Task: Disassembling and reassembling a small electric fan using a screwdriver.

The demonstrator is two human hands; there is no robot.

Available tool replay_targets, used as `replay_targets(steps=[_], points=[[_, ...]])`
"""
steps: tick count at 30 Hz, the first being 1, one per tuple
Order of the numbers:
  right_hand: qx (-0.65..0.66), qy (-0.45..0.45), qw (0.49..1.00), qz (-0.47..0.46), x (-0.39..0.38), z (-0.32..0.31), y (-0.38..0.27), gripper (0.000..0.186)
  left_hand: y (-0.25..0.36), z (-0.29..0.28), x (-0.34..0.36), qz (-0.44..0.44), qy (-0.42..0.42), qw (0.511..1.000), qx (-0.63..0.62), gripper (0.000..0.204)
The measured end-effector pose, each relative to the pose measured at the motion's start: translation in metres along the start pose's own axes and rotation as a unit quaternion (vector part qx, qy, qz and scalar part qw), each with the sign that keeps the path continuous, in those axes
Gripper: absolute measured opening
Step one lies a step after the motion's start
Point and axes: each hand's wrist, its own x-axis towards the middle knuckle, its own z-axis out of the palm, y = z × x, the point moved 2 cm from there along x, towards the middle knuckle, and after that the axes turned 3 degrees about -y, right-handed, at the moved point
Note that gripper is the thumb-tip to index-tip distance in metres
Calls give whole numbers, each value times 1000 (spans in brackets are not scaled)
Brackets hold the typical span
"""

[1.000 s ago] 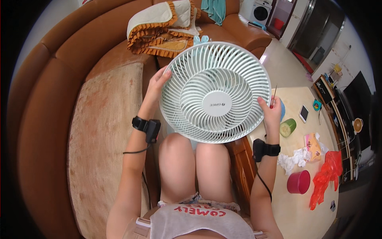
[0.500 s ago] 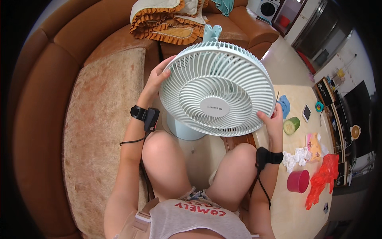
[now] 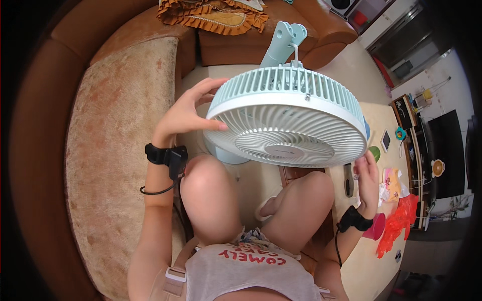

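Observation:
A pale blue and white fan head is held above my knees, its round grille tilted downward. Its forked neck bracket sticks up at the far side. My left hand grips the left rim, thumb on the front grille and fingers behind the cage. My right hand is just below the right rim with curled fingers, its tips at or very near the edge. Whatever lies inside those fingers is hidden. Behind the fan head, a pale blue fan base stands low, partly covered.
To the right, a cream table bears a dark long object, a phone, a cut green vegetable, a pink cup and a red plastic bag. A brown sofa curves round the left and far sides.
The fan head has tilted so its face points further down and its side cage shows. My left hand has opened wider on the rim; my right hand has moved lower and to the right.

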Motion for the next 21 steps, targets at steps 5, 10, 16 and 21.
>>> replay_targets(steps=[5, 10, 16, 21], points=[[-38, 56, 979, -191, -1, 10, -85, 47, 4, 5, 0, 7, 23, 1000, 9, 83], [275, 17, 885, -374, 27, 28, -145, 41, 3, 4, -4, 18, 33, 999, 21, 81], [546, -334, 699, -321, 67, 101, -206, 36, 0, 2, -4, 17, 47, 997, 55, 81], [354, -227, 816, -397, 82, 117, -192, 37, -2, 7, -4, 46, 52, 996, 51, 83]])
